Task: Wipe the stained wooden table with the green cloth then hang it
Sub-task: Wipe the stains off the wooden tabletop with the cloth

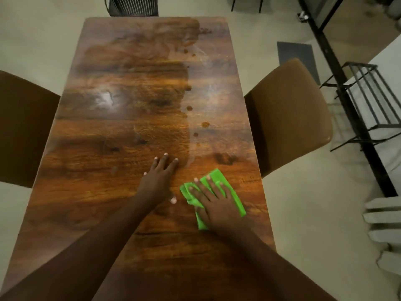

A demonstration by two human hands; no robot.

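Observation:
A long wooden table (130,127) stretches away from me. Dark round stains (205,124) run in a line down its right half, with a wet smear beside them. A folded green cloth (233,194) lies flat near the table's right edge. My right hand (213,200) presses on it with fingers spread straight. Just left of the cloth, my left hand (159,180) rests flat on the bare wood, fingers straight.
Brown chairs stand at the left side (23,127) and the right side (288,118) of the table. A black chair back (132,6) is at the far end. To the right stands a black metal rack (366,101), with a grey floor mat (297,57) behind the right chair.

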